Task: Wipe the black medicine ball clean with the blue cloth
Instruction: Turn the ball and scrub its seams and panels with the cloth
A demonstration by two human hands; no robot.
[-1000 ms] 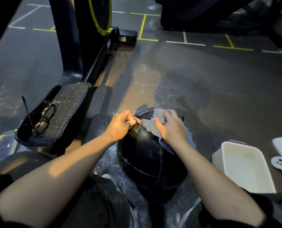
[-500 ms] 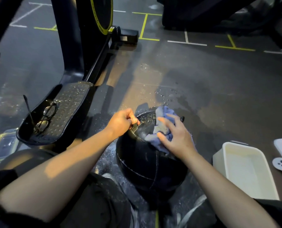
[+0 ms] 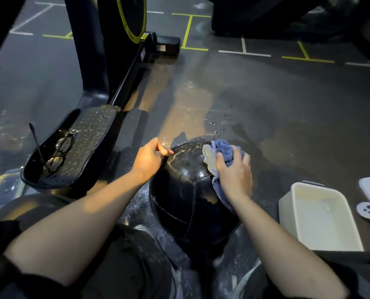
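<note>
A black stitched medicine ball [image 3: 186, 190] rests on the dark wet floor between my knees. My right hand [image 3: 235, 175] grips a bunched blue cloth [image 3: 225, 151] and presses it against the ball's upper right side; a pale part of the cloth shows at its left edge. My left hand [image 3: 150, 157] holds the ball's upper left edge, fingers curled over it and the thumb on top. The ball's surface glistens with moisture.
A white rectangular tub [image 3: 322, 214] stands to the right, with a white lid and small white object [image 3: 368, 209] beyond it. At left a black exercise-machine footplate [image 3: 76, 145] carries a pair of glasses [image 3: 58, 151]. A clear container [image 3: 2, 190] lies at far left.
My right hand has slid the cloth from the ball's top centre to its upper right side. The left hand stays in place on the ball's left edge.
</note>
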